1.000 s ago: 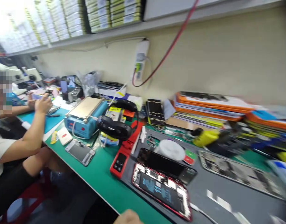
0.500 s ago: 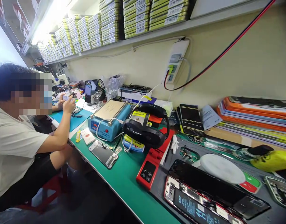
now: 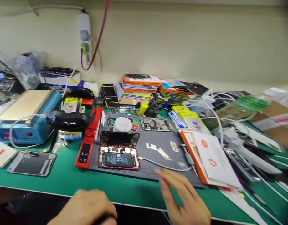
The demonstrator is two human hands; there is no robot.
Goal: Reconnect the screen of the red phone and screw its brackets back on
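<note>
Head view: open phone (image 3: 119,157), red-framed, lies face up near the front of the grey mat (image 3: 158,137), battery (image 3: 115,159) exposed.
Display: black display (image 3: 120,138) lies just behind the phone body, along its back edge. Can't tell if a flex joins them; I'd treat it as connected and not drag it.
Cable: white cable (image 3: 162,165) meets the phone's right end and runs right across the mat. A snag there would likely pull the body round, so keep your wrist clear.
Left hand: your left hand (image 3: 84,207) is at the front edge of the green bench (image 3: 134,187), blurred, fingers curled. Can't tell if it holds anything.
Right hand: your right hand (image 3: 182,200) has fingers extended, thumb apart, nothing visible in it. Fingertips sit near the cable, right of the phone; contact with the mat unclear.
Handling: I'd steady the body by its red frame and keep pressure off the battery and bare boards.
Clutter: red keypad device (image 3: 84,153) is left of the phone, white round piece (image 3: 122,124) behind the display, white strips (image 3: 163,153) to the right. Keep loose bits out of the open housing.
</note>
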